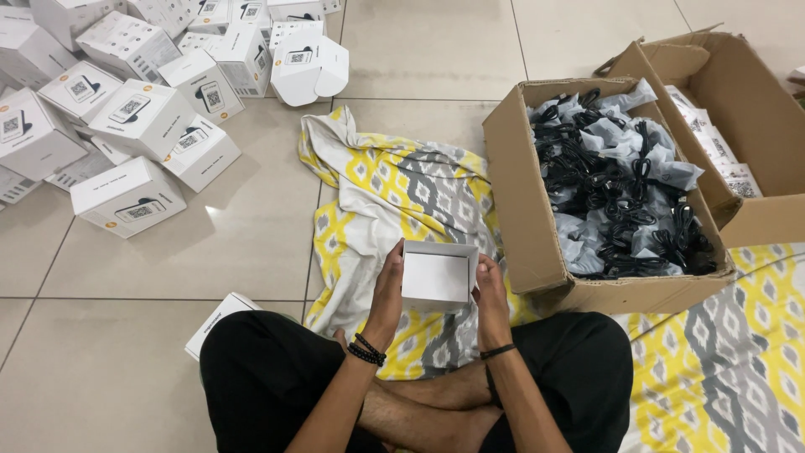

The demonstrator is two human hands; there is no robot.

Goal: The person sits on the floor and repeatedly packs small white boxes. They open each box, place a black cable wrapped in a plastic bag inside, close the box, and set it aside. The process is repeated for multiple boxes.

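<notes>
you get bright, even indoor light from overhead here, with a soft white glare patch on the glossy floor tiles (220, 204) beside the pile of white boxes (134, 117). shadows stay faint and short under the cardboard box (524, 218). focus is sharp throughout; lines bend slightly toward the frame edges.

From my remote seat, I see glossy beige floor tiles (251, 243) under a yellow-and-grey patterned cloth (394, 193), lit from overhead.
</notes>
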